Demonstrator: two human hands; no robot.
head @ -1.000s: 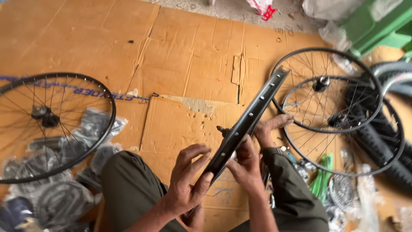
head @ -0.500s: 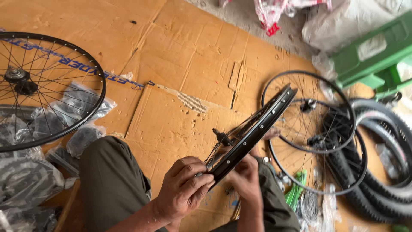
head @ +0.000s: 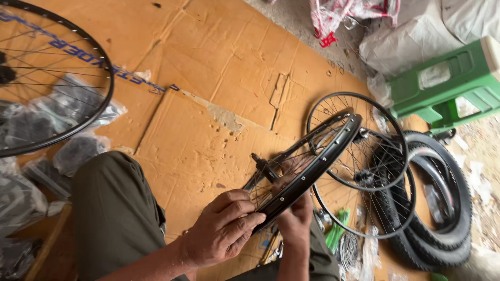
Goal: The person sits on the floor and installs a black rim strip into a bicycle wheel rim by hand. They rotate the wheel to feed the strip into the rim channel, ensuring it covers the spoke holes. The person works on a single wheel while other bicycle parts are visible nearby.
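Observation:
I hold a black spoked bicycle wheel edge-on over my lap, tilted from lower left to upper right. My left hand is closed on the near part of its rim. My right hand grips the rim from underneath, its fingers reaching through the spokes near the hub axle. My knees in olive trousers are below the wheel.
Flattened cardboard covers the floor. A large black wheel lies at the left over bagged tyres. Two spoked wheels and knobby tyres lie at the right. A green plastic stool and plastic bags are beyond.
The wheel has tilted so its spokes and hub now show instead of only the rim edge. My view has shifted right and closer. Both hands stay on the rim.

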